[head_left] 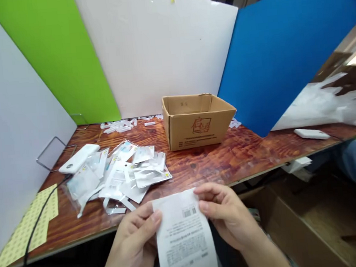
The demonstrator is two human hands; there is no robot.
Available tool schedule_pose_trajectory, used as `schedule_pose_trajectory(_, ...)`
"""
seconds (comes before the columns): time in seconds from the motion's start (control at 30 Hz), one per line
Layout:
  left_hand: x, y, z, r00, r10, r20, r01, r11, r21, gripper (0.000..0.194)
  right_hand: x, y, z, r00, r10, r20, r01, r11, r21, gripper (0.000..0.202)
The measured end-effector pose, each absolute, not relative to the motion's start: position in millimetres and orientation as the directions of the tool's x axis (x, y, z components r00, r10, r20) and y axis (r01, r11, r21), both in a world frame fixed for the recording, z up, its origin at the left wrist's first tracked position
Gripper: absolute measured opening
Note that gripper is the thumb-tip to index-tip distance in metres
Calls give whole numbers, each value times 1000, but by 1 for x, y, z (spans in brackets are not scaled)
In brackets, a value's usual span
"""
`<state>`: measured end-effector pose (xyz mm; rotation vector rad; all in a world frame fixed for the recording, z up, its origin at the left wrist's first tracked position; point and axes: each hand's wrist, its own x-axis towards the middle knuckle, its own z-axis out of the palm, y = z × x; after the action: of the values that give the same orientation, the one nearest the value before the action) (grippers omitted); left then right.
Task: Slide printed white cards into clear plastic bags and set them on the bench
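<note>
A white printed packet [185,236] hangs in front of the table's near edge, its text and barcode upside down to the camera. My left hand [137,241] pinches its left edge between thumb and fingers. At the upper right corner, my right hand [227,212] grips it the same way. Beyond my left hand, a loose pile of clear and white packets [116,176] lies on the wooden table [199,167]. An open cardboard box [199,129] with red print stands farther back; its inside bottom is hidden.
White power bank [79,158] by the pile, with a black cable. Yellow sticker sheets [39,220] at the left edge. Small white pieces [118,126] along the back panels. Another white device [311,134] and white plastic bags [328,103] at right. Large cardboard box [301,226] below the table.
</note>
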<state>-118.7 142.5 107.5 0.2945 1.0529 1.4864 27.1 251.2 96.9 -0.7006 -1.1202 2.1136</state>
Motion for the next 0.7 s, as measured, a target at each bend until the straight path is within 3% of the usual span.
schedule_pose_trajectory(0.1,-125,155,118,-279,915,-290,-647,44,761,28,15,267,113,-672,734,-102,-279,-378,-883,21)
schedule_pose_trajectory(0.27,-122,167,118,-352,924,-148,-547,-74,834,28,-6,266,115,-482,873,80,-137,15,-990,30)
schedule_pose_trajectory(0.33,-122,169,119,-349,930,-114,-543,-102,834,29,-10,266,115,-457,883,105,-119,56,-991,30)
schedule_pose_trajectory(0.57,-125,159,130,-211,967,-142,-642,-28,766,33,23,274,120,-715,698,-38,-286,-341,-896,21)
schedule_pose_trajectory(0.7,-118,147,120,-39,997,-69,-645,27,764,37,49,261,97,-731,674,-104,-230,-387,-893,22)
